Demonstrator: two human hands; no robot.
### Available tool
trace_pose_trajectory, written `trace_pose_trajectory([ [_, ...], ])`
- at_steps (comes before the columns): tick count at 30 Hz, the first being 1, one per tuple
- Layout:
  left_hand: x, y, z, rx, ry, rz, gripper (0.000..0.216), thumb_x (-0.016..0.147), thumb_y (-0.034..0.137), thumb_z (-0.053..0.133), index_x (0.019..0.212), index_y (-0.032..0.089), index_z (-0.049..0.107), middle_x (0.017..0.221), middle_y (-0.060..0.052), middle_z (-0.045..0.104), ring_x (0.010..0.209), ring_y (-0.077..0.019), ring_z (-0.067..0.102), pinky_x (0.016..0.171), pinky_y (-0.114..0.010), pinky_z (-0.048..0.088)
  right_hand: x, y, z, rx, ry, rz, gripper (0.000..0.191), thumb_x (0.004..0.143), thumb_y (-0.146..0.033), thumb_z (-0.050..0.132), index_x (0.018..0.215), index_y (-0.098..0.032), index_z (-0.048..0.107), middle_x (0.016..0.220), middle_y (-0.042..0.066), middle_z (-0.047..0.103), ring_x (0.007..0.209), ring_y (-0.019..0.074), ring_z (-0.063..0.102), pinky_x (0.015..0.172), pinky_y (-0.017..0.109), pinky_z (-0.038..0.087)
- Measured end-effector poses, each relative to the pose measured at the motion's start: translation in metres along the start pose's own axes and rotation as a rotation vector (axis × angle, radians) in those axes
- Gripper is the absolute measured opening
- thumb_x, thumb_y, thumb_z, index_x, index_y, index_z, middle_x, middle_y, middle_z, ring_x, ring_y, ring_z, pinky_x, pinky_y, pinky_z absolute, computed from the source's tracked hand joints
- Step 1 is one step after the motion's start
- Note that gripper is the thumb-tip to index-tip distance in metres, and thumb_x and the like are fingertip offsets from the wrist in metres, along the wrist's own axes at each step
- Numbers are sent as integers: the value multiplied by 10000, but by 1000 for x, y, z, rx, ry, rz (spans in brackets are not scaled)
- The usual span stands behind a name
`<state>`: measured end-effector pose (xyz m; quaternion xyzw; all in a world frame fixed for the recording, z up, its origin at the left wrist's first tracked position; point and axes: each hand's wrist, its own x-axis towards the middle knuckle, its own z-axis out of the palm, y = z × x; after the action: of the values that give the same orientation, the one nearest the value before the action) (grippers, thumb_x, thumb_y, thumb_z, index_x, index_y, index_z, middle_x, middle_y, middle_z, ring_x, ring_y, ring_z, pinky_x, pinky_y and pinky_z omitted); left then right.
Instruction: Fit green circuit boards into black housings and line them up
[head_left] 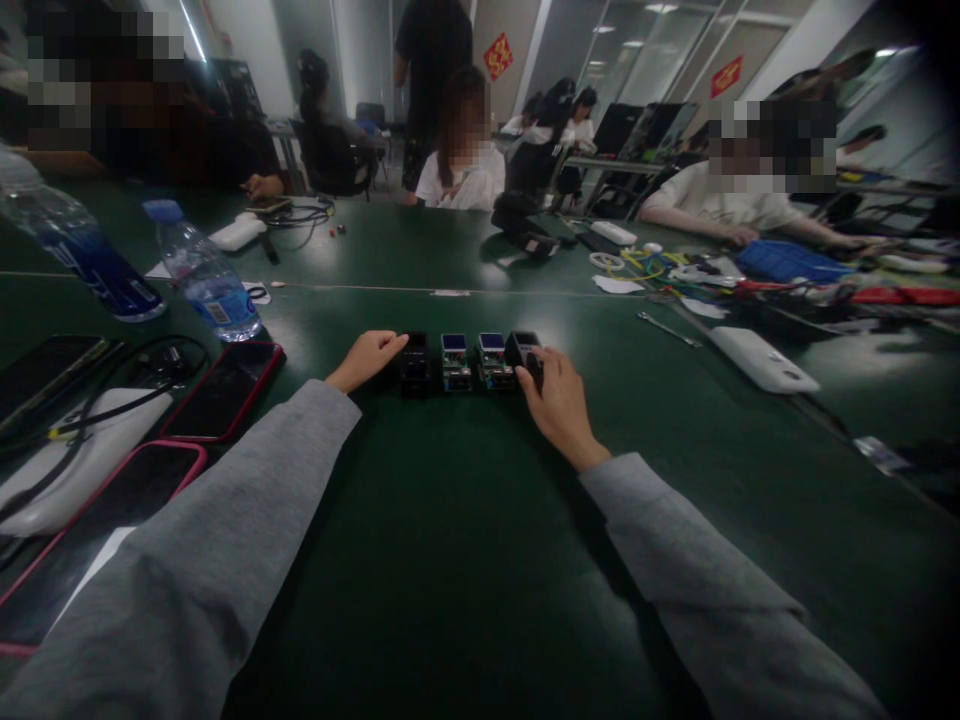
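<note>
Four small items would be too exact a tally, so I note several in a row on the dark green table. At the row's left end is a black plastic case [415, 360], and my left hand [369, 360] is closed at its left edge, thumb against it. Beside it lies a green circuit board with a small screen [455, 362]. A second circuit board with a screen [493, 362] lies to its right. My right hand [556, 400] is closed around another black case [523, 347] at the right end, partly covering it.
Phones [225, 390], a white power bank [90, 460] and cables crowd the left side, with two water bottles [214, 275] behind. To the right lie a wrench [667, 328], a white power strip [763, 360] and a pile of wires. Other people sit around the table.
</note>
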<state>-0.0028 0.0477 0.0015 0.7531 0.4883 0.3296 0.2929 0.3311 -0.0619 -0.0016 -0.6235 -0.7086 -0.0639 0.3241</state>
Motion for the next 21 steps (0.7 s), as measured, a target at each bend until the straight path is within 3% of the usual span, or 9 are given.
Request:
trace_pose_trajectory([
  [11, -2, 3, 1, 55, -12, -13, 460, 978, 537, 464, 753, 192, 669, 740, -37, 650, 676, -178, 559, 639, -301, 369, 0, 2, 1, -1, -12, -39, 582, 1039, -546, 403, 1427, -122, 490, 1356, 237, 548, 1208, 390, 562, 970, 591, 506],
  [16, -3, 5, 0, -34, -1, -57, 556, 988, 618, 423, 677, 194, 602, 688, -30, 603, 627, -165, 522, 606, -296, 357, 1, 1, -1, -15, -10, -40, 567, 1025, -524, 431, 1408, -114, 511, 1218, 220, 575, 1077, 369, 602, 891, 571, 544],
  [21, -1, 3, 1, -166, 64, -67, 577, 982, 644, 427, 591, 221, 449, 559, 16, 454, 518, -131, 406, 550, -293, 310, 1, 0, -1, -9, -2, -46, 550, 1017, -497, 445, 1394, -104, 519, 1203, 218, 572, 1073, 365, 596, 899, 564, 549],
])
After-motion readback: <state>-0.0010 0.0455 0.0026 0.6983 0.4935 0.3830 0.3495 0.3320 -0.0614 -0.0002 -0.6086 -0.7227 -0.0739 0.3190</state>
